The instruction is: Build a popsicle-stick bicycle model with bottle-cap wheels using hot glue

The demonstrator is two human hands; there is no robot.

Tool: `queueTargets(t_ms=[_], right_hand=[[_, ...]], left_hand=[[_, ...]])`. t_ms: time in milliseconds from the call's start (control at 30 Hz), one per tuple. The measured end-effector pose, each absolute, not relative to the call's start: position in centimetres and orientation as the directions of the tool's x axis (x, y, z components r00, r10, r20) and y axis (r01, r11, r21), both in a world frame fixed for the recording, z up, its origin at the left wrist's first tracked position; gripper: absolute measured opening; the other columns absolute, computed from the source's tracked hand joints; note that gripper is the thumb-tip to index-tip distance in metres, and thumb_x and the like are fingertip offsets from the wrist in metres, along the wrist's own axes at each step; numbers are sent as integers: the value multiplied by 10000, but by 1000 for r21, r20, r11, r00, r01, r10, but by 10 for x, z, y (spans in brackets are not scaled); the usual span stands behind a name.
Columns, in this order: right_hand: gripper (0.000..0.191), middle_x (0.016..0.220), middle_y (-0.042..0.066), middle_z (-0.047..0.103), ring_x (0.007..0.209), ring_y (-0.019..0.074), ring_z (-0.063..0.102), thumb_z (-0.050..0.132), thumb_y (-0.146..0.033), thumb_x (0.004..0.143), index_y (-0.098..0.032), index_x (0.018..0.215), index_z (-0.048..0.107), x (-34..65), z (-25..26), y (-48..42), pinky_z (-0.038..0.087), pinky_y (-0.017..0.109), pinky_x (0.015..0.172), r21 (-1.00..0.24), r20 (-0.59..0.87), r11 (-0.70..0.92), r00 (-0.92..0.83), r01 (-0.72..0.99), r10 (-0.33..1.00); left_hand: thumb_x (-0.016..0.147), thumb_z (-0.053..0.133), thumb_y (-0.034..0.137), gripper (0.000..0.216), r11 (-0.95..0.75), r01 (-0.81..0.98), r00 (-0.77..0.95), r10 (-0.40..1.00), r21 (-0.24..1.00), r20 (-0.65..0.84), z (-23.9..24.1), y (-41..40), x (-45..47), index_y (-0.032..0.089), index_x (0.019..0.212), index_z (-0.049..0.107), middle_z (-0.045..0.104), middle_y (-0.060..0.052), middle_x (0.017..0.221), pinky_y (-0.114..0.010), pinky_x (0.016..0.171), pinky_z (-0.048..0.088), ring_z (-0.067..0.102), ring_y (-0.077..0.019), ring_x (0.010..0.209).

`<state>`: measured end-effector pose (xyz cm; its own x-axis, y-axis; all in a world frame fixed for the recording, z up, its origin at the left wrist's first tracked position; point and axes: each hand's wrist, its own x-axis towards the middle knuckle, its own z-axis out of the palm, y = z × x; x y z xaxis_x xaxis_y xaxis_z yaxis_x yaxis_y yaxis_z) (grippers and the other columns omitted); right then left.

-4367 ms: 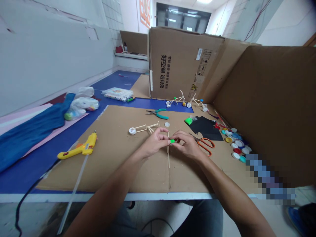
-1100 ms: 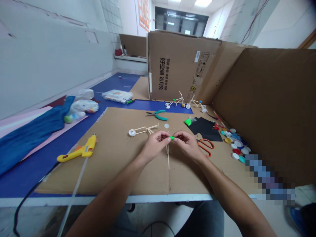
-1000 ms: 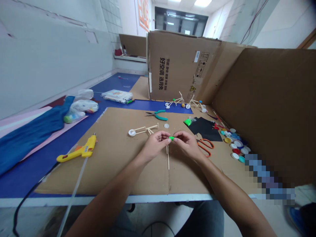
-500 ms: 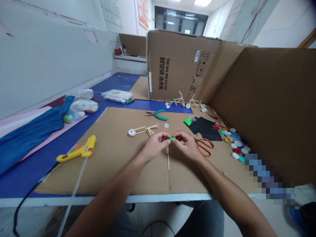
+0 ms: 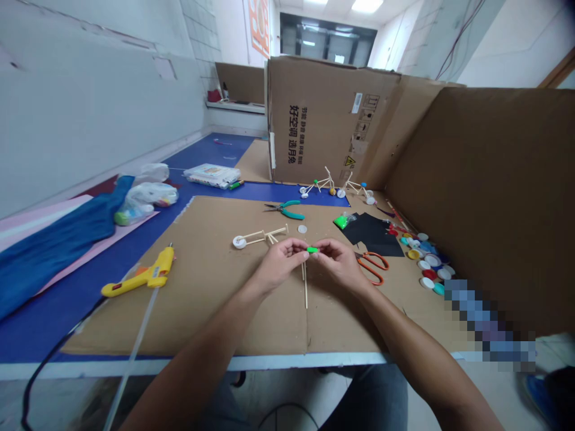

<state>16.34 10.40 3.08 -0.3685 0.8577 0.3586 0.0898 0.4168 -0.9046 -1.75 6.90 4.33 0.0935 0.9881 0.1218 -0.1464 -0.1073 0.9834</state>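
Observation:
Between the fingertips of both hands is a small bright green piece of modelling clay (image 5: 312, 250). My left hand (image 5: 284, 261) pinches its left end, and my right hand (image 5: 338, 263) pinches the right end. Thin wooden sticks (image 5: 306, 293) lie on the cardboard just below the hands. Left of them rests a stick frame (image 5: 254, 238) with a white bottle-cap wheel (image 5: 239, 242), partly hidden by my left hand. A translucent white disc (image 5: 302, 229) lies just beyond my fingers. Orange-handled scissors (image 5: 376, 261) are beside my right hand, their blades partly covered.
A yellow glue gun (image 5: 144, 276) lies at left with its cord over the edge. Teal-handled pliers (image 5: 287, 209), a green clay packet (image 5: 341, 222) and black sheet (image 5: 377, 233) lie farther back. Bottle caps (image 5: 432, 261) are scattered right, before a tall cardboard wall (image 5: 489, 203). Two stick models (image 5: 330, 182) stand behind.
The green clay shows more between my fingertips, which have parted slightly. Both hands stay in nearly the same place, and the view has shifted very slightly.

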Motion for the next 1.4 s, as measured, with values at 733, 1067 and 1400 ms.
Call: queueTargets(t_ms=[733,1067,1400], right_hand=[[188,874,38,705,726,153,625,693,-277,839,-212,1014,713,163,36,100,509,272,653,-760,493,615,-428,212,757],[175,899,60,730,784,184,646,680,-276,857,-218,1003,758,168,44,101,521,309,704,-786,485,588,-402,189,777],[208,887,45,717,763,172,640,722,-287,838,-225,1036,733,168,45,99,522,305,691,-773,516,617,-421,147,746]], left_hand=[[789,674,370,216,-33,-66,133,990,997,42,43,69,-19,155,770,673,627,-6,679,-247,624,409,528,-120,647],[798,690,258,178,-370,230,57,929,900,367,48,65,-24,191,962,704,724,-42,895,-293,745,503,630,-161,781],[813,680,248,110,-444,351,50,888,824,457,45,63,-23,215,906,730,734,-30,856,-291,727,502,632,-162,750]])
